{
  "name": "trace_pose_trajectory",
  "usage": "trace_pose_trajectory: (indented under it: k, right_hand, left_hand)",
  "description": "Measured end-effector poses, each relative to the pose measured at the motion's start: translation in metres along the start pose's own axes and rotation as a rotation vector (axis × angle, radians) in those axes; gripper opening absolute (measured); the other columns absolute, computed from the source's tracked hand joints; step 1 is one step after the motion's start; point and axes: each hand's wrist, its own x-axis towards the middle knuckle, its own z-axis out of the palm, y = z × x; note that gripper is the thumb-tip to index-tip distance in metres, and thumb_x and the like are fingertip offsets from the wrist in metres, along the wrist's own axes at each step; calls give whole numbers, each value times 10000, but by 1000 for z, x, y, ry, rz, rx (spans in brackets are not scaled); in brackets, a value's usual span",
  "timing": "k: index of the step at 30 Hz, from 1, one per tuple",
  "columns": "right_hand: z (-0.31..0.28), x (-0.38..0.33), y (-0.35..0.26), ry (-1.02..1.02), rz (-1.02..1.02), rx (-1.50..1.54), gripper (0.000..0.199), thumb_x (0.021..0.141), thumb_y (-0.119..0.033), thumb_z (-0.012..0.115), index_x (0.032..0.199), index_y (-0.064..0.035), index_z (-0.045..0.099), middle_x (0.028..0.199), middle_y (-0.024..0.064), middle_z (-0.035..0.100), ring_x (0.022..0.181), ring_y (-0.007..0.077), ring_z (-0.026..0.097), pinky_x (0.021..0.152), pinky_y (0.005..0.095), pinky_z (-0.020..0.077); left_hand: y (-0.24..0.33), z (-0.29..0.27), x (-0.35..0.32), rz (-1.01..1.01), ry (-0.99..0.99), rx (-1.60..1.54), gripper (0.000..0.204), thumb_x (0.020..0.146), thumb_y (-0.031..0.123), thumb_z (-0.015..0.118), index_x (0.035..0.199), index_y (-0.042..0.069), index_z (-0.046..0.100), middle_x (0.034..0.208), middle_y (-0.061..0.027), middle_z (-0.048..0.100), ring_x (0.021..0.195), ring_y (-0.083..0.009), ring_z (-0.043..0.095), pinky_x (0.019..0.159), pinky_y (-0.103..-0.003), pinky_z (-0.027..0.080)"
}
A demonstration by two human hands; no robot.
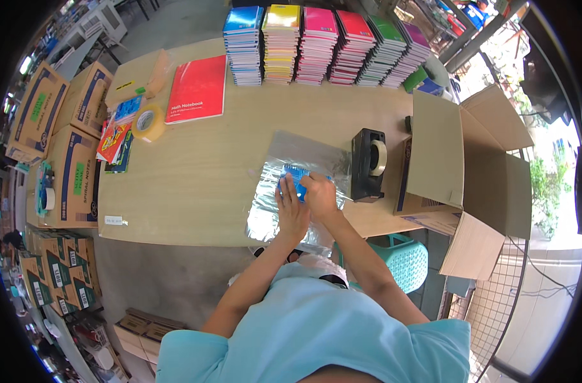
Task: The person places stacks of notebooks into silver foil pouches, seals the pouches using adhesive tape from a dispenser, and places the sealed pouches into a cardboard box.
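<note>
A small blue notebook [295, 173] lies near the table's front edge on a shiny clear plastic sheet [263, 207]. My left hand [292, 205] rests on the notebook with its fingers stretched out flat, pressing on the cover. Beside it, my right hand [321, 193] is closed, its fingers curled down at the notebook's right part. What those fingers pinch, if anything, is hidden beneath the hand. A black tape dispenser [362, 167] with a roll of tape stands just right of the sheet.
Tall stacks of coloured notebooks [243, 60] line the table's far edge. An open cardboard box [436, 150] stands at the right. A red notebook [197, 88] and a tape roll [149, 123] lie on the left. Closed cartons [74, 182] adjoin the left edge; a teal stool [406, 262] stands below.
</note>
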Motion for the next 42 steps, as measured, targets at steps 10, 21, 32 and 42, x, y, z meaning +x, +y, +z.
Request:
trace_pose_trajectory:
  k: [10, 21, 32, 42]
  right_hand:
    - [17, -11, -8, 55, 62, -70, 88, 697, -20, 635, 773, -64, 648, 771, 107, 607, 766, 325, 621, 655, 428, 522]
    - [-1, -38, -22, -90, -20, -190, 511, 721, -149, 694, 1186, 34, 588, 1148, 146, 562, 1065, 321, 572, 934, 431, 485]
    - [3, -84, -7, 28, 60, -125, 507, 705, -174, 752, 1183, -46, 641, 1218, 99, 601, 1117, 289, 590, 965, 409, 469]
    - [-78, -78, 40, 575, 649, -92, 284, 829, -209, 729, 1036, -17, 703, 1019, 138, 688, 1007, 247, 629, 894, 417, 459]
  left_hand:
    - [-5, 4, 2, 62, -78, 39, 727, 886, 194, 544, 1479, -80, 225, 1531, -377, 96, 1425, -572, 66, 1105, -699, 100]
    - [-52, -43, -45, 226, 33, 17, 591, 878, 223, 616, 1405, 9, 457, 1512, -218, 348, 1432, -460, 236, 1126, -659, 87]
    - [-81, -39, 12, 487, -67, 18, 406, 891, 104, 562, 1295, 150, 579, 1209, -8, 604, 1229, -165, 549, 1175, -580, 154]
    - [-71, -33, 2, 322, 37, -17, 469, 808, 145, 699, 1267, 208, 630, 1149, -6, 623, 1138, -190, 584, 1155, -590, 166]
